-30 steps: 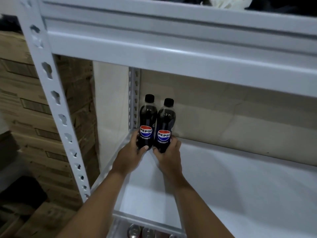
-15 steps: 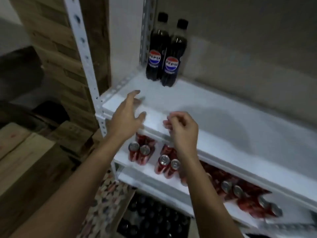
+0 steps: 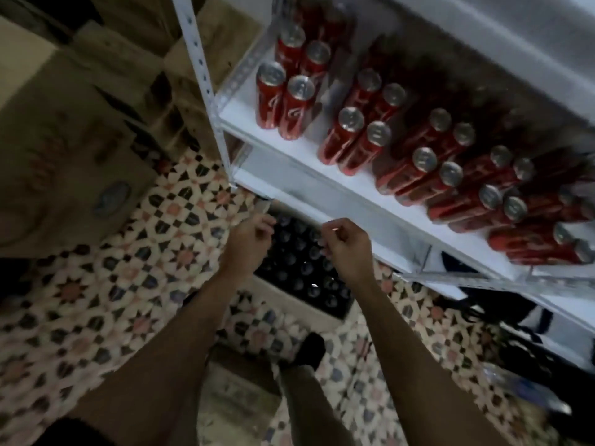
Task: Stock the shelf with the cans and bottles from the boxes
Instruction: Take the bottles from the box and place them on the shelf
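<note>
A: Head view, looking steeply down. Both arms reach forward over a box of dark bottles (image 3: 302, 268) that sits on the patterned tile floor (image 3: 135, 272), part of it under the lowest white shelf (image 3: 325, 204).

B: Hands?

A: Left hand (image 3: 249, 243) hangs above the box's left edge, fingers loosely curled, holding nothing. Right hand (image 3: 346, 244) is just beside it, above the bottle caps, fingers curled in, thumb toward the fingertips. Nothing is visible between them; motion blur hides fine detail. Neither hand touches a bottle.

B: The shelf?

A: White metal rack, with a perforated upright (image 3: 206, 88) at its near left corner. The shelf board (image 3: 244, 119) above the hands carries red soda cans (image 3: 354, 136), upright with silver tops, in pairs running right along the board. The far right ones are smeared by blur.

B: Surroundings?

A: Brown cardboard cartons (image 3: 74, 133) are stacked left of the upright, with one round printed mark on the nearest face. A dark-socked foot (image 3: 310, 349) stands on the tiles below the box, the leg running down to the frame's bottom edge. A clear plastic bottle (image 3: 521, 384) lies on the floor at lower right, near dark objects under the rack that I cannot identify.
</note>
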